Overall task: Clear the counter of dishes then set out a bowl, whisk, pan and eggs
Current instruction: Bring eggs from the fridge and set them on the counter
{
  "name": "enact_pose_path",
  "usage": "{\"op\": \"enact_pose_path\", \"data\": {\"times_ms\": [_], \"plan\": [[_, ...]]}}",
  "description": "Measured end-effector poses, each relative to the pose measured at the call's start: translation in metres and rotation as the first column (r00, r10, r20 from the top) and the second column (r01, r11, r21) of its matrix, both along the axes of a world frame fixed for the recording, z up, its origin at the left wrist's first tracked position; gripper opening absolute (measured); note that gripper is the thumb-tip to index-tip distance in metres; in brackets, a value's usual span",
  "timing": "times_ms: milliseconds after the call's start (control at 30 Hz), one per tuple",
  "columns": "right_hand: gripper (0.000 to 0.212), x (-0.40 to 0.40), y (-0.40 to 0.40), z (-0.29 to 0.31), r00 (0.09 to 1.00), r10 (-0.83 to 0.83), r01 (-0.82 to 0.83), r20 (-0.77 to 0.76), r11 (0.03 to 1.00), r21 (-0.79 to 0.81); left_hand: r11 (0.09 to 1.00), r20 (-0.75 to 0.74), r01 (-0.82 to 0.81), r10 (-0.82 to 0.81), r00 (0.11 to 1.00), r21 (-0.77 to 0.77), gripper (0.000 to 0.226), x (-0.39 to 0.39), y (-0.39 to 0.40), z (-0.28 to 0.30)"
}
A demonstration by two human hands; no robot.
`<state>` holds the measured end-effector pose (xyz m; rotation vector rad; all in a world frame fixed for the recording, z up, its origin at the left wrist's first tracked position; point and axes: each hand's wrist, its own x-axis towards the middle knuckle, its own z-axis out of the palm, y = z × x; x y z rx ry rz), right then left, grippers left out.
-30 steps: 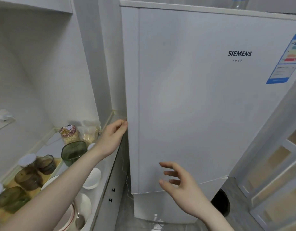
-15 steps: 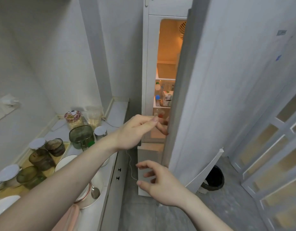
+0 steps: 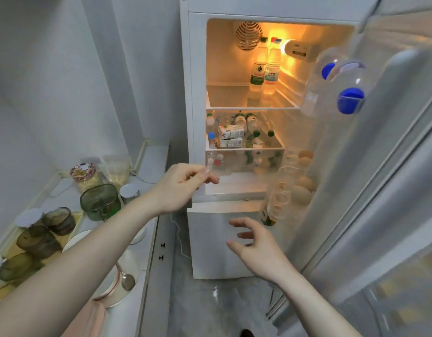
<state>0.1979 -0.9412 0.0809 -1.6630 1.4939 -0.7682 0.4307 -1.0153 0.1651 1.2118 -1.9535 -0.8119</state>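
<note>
Eggs [image 3: 305, 188] just above-right of hands [image 3: 261, 249].

Fridge door [image 3: 380, 166] now swung wide — eggs [image 3: 305, 188] revealed; left hand [image 3: 178, 186] off it.

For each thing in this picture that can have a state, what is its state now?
Fridge door: swung wide open.
Fridge light: on.
Eggs: resting in the door rack.
Left hand: empty, fingers loosely curled.
Right hand: empty, fingers spread.
Spoon: lying in a bowl on the counter.
</note>
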Motion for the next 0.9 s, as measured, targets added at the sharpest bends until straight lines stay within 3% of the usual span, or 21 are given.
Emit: {"op": "enact_pose_path", "data": {"times_ms": [133,233,500,667,800,900], "plan": [[0.036,-0.042,0.003,-0.006,0.994,-0.105,0.104,0.015,0.994,0.025,0.998,0.056,0.002,-0.005,0.998,0.057,0.043,-0.012,-0.009,-0.022],[0.035,-0.069,0.011,-0.010,0.989,-0.148,0.147,0.020,0.988,0.045,0.997,0.076,0.036,-0.042,0.996,0.072,0.028,-0.029,-0.011,-0.032],[0.048,-0.109,0.021,-0.021,0.973,-0.216,0.221,-0.086,0.974,0.045,0.976,0.122,0.127,-0.149,0.981,0.174,0.015,-0.092,-0.028,-0.056],[0.039,-0.114,0.032,0.019,0.992,-0.086,0.088,-0.089,0.996,0.020,0.970,0.113,0.197,-0.214,0.970,0.146,0.013,-0.127,-0.051,-0.051],[0.032,-0.123,0.027,0.068,0.983,-0.182,0.174,-0.018,0.962,-0.211,0.973,0.093,0.227,-0.230,0.969,0.045,0.012,-0.159,-0.070,-0.029],[0.031,-0.141,0.011,0.085,0.964,-0.258,0.216,-0.069,0.905,-0.366,0.963,0.097,0.268,-0.263,0.960,-0.042,0.014,-0.189,-0.086,-0.013]]}}
